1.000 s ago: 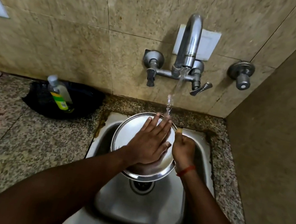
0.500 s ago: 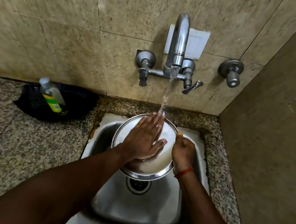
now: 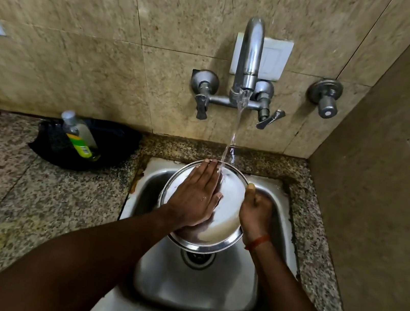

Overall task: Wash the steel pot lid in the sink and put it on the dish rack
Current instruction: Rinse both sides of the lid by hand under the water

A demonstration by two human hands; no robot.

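Head view: the right hand [image 3: 255, 211] grips the steel pot lid [image 3: 227, 212] by its rim under running water; the left hand [image 3: 196, 197] lies flat, fingers spread, on it. Rinsing seems underway; no dish rack is visible.

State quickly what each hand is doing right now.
Left hand: open, palm flat on the steel lid.
Right hand: closed on the lid's rim.

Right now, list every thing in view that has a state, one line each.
tap: running, water falling on the lid
steel pot lid: tilted over the sink, wet
left hand: flat on the lid
right hand: gripping the lid's rim
sink: drain open
soap bottle: capped, leaning
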